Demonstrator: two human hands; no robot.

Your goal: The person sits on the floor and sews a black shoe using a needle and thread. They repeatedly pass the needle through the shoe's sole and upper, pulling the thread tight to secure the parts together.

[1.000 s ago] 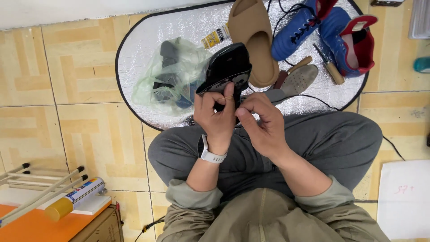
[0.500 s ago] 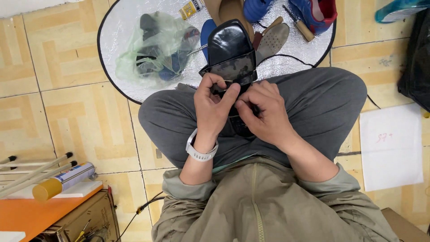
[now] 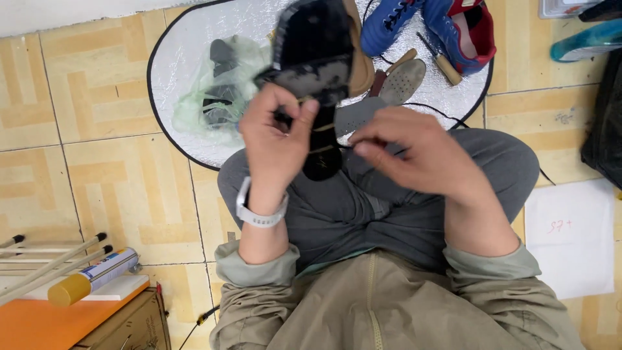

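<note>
Over my lap, above the silver mat [image 3: 175, 78], my left hand [image 3: 275, 139] grips the black shoe [image 3: 317, 52] sole-up; looks light, stiff, best held mid-sole. Right hand [image 3: 414, 155] pinches something tiny, can't tell what.

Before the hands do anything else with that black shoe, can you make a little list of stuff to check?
1. Left hand has hold of the black shoe: ok, fingers wrapped round it.
2. Right hand has something pinched: cannot tell, fingertips together, too blurry.
3. Shoe is held off the silver mat: ok, lifted above the lap.
4. Sole faces the camera: ok.
5. Wooden-handled tool within reach: ok, on the mat beside the blue shoes.
</note>
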